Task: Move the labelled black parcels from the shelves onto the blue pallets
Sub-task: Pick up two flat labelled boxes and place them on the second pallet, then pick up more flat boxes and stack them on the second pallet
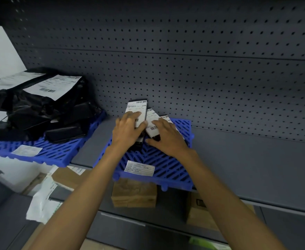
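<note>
1. I am working at the centre blue slatted plastic pallet (157, 159), which is lying on the grey metal shelf (247, 159) in front of a grey perforated back panel (184, 69).
2. My left hand (128, 127) is gripping the leftmost small black boxed parcel (136, 109). The fingers are curling over its white barcode label and the thumb is running along its right edge. I judge this grip is for steering the parcel into place.
3. My right hand (163, 137) is lying open, fingers spread flat across two neighbouring black labelled parcels (152, 114). I judge it is steadying them against sliding.
4. All three parcels are sitting at the rear of the centre pallet, fanned and overlapping. Their labels are facing up, presumably so they can be read.
5. A second blue pallet (45, 152) to the left is carrying a heap of black plastic-bag parcels (39, 109) with large white labels.
6. Limits of observation:
   - My hands are covering the near ends of the parcels, so I cannot tell how firmly they are seated.
   - The white paper tag (139, 168) on the centre pallet is too small to read.
   - The heap is running off the left edge of the view.
   - The brown cardboard box (133, 193) below is partly hidden by the shelf.
</note>
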Demonstrator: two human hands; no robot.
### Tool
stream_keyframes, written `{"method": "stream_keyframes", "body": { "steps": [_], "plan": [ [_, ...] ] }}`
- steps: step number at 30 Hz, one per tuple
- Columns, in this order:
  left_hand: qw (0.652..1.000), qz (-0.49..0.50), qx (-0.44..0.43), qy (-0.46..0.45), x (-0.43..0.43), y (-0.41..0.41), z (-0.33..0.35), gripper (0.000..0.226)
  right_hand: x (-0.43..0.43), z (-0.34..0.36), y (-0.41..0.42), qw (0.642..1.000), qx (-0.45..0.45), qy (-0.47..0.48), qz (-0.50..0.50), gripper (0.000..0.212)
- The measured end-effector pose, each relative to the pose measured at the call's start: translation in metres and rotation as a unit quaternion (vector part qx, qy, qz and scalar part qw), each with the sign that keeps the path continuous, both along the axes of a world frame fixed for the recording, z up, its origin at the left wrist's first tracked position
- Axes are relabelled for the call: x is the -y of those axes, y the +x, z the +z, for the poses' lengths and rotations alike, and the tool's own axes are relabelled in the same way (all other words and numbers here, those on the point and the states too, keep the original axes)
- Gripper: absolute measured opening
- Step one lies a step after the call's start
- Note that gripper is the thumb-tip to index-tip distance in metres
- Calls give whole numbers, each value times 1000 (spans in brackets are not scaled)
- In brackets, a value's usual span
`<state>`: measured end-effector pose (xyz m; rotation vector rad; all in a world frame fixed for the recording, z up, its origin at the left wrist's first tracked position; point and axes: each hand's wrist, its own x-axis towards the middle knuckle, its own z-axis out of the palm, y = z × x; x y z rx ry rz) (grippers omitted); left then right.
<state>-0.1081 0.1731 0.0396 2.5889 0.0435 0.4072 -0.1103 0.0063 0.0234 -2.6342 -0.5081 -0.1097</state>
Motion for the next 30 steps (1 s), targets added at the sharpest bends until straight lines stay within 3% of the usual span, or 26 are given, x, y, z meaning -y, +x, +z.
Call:
{"method": "stream_keyframes", "body": {
  "steps": [7,17,22,30],
  "plan": [
    [994,-106,10,26,24,6,8,51,29,-2,-13,999,-4,15,-42,97],
    [980,-141,31,141,81,-21,26,45,109,9,-55,997,-16,-25,-70,64],
    [964,-190,-5,186,161,-54,30,49,185,19,-106,989,-9,-76,-126,50],
    [923,-292,26,248,361,-137,29,40,372,35,-230,961,-19,-122,-248,36]
  ]
}}
